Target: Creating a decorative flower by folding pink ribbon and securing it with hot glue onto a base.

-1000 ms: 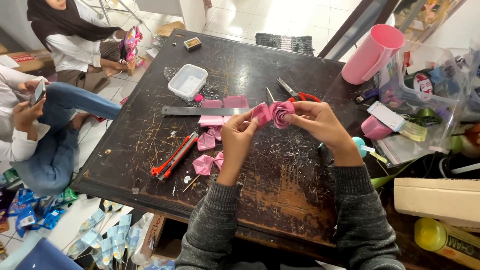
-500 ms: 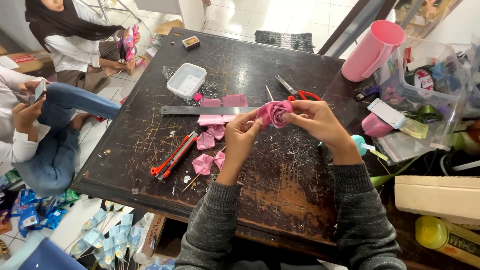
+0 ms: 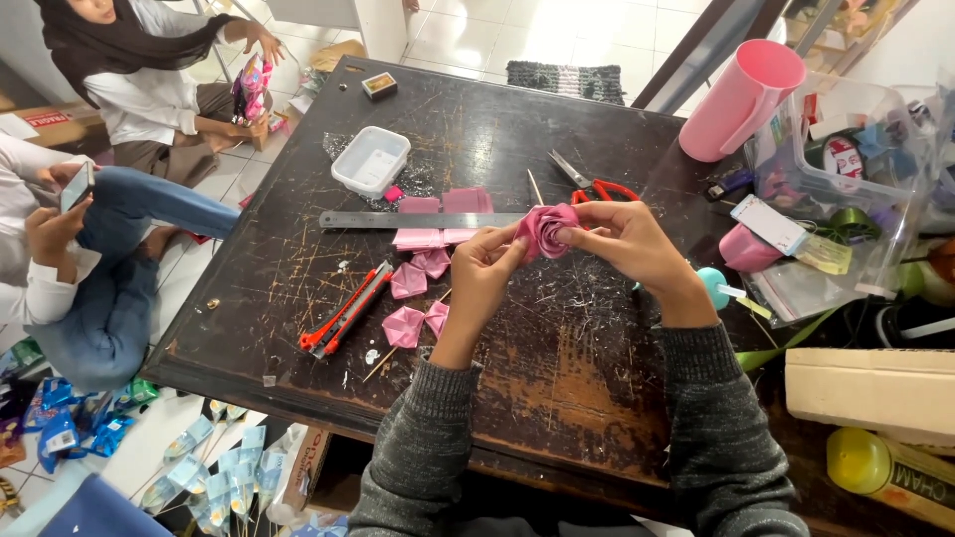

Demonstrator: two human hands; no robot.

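Observation:
A pink ribbon rose [image 3: 546, 230] is held above the dark scratched table [image 3: 557, 388], pinched between both hands. My left hand [image 3: 485, 270] grips it from below left with thumb and fingertips. My right hand [image 3: 627, 239] wraps it from the right. Folded pink ribbon petals [image 3: 416, 298] lie on the table to the left of my hands, and cut pink ribbon strips [image 3: 438, 214] lie under a steel ruler [image 3: 408, 220].
A red utility knife [image 3: 346, 309], red-handled scissors [image 3: 589, 183], a white tray [image 3: 371, 161], a pink jug [image 3: 738, 97] and a clear bin of supplies [image 3: 846, 159] share the table. Two people sit at left [image 3: 109, 229]. A cardboard box [image 3: 870, 393] is at right.
Both hands have turned the rose slightly and kept it in nearly the same place above the table. Nothing else has moved.

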